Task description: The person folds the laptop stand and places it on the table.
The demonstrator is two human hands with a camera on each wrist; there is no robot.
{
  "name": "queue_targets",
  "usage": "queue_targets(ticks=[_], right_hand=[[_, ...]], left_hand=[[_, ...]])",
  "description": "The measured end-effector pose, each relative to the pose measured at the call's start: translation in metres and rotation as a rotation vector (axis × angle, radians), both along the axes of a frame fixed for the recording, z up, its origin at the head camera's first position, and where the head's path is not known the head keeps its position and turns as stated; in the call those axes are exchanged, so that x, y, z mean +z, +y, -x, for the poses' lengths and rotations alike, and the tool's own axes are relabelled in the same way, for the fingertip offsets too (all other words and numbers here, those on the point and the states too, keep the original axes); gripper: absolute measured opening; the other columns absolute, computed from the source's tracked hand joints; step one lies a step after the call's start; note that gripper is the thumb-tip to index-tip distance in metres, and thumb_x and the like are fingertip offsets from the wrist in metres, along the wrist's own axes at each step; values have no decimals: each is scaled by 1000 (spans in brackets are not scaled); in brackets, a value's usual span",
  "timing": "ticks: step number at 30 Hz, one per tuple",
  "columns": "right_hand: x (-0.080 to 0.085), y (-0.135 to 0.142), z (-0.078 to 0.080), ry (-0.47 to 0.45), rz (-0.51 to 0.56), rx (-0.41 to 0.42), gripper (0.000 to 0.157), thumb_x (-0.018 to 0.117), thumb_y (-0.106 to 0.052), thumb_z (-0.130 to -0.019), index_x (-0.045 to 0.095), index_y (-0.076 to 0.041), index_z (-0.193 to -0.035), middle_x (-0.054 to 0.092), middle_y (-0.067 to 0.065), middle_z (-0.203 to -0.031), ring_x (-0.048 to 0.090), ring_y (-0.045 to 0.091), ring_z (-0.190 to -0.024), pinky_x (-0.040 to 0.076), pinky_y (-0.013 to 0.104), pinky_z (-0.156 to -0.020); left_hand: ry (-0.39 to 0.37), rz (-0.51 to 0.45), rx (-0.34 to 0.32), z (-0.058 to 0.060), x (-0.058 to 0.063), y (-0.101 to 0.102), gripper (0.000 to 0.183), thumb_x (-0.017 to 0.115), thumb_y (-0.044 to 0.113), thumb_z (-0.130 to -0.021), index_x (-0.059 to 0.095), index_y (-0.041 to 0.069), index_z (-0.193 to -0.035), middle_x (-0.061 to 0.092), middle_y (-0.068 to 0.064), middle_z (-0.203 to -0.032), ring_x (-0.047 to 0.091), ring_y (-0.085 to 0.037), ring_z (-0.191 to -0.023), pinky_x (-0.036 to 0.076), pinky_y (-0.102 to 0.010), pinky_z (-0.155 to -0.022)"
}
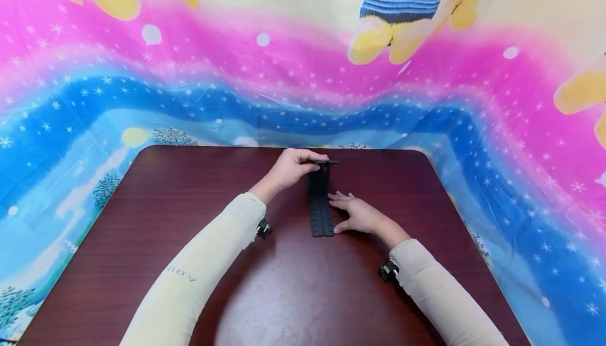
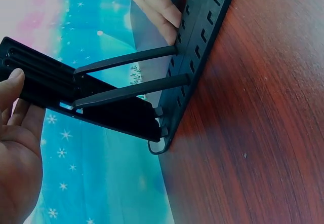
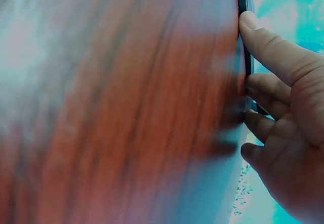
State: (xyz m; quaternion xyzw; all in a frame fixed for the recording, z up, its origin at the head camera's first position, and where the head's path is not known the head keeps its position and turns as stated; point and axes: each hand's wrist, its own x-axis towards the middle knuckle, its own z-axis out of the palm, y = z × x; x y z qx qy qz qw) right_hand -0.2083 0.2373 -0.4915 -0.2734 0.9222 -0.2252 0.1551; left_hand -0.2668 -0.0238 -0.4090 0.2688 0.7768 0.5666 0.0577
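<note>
A black folding stand is on the table, with its notched base lying flat and its hinged panel raised at the far end. Two struts join panel and base. My left hand pinches the panel's upper end, thumb on one face and fingers behind. Beside the base, my right hand touches its right edge with thumb and fingertips, the fingers spread and not wrapped round it. In the right wrist view only a thin dark edge of the stand shows at the fingertips.
The dark red-brown wooden table has rounded far corners. A patterned pink and blue cloth hangs close behind its far edge and along both sides. Small black wrist cameras sit at the sleeve cuffs.
</note>
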Motion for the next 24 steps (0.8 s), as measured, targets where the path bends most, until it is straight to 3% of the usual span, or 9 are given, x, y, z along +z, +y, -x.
queue_targets(ticks=[12, 20, 24], right_hand=[[1, -15, -6, 34, -17, -40, 89, 87, -39, -82, 47, -5, -153, 34, 10, -165, 19, 34, -157, 8, 60, -126], [-1, -32, -12, 53, -59, -103, 91, 87, -44, -81, 46, -7, -154, 34, 6, -166, 19, 33, -157, 10, 61, -125], [-1, -38, -13, 55, -64, -128, 91, 87, -45, -81, 46, -8, -154, 34, 5, -166, 18, 33, -157, 10, 62, -125]], left_hand=[[21, -43, 14, 1, -4, -8, 29, 75, 15, -95, 80, 34, -115, 72, 12, -126, 64, -5, -122, 56, -32, -98], [4, -109, -3, 5, -8, -15, 27, 77, 7, -92, 80, 17, -117, 75, 4, -123, 65, -11, -122, 57, -33, -96], [-3, -120, 2, 7, -9, -20, 26, 77, 8, -92, 81, 18, -116, 75, 2, -121, 67, -12, -119, 57, -33, -96]])
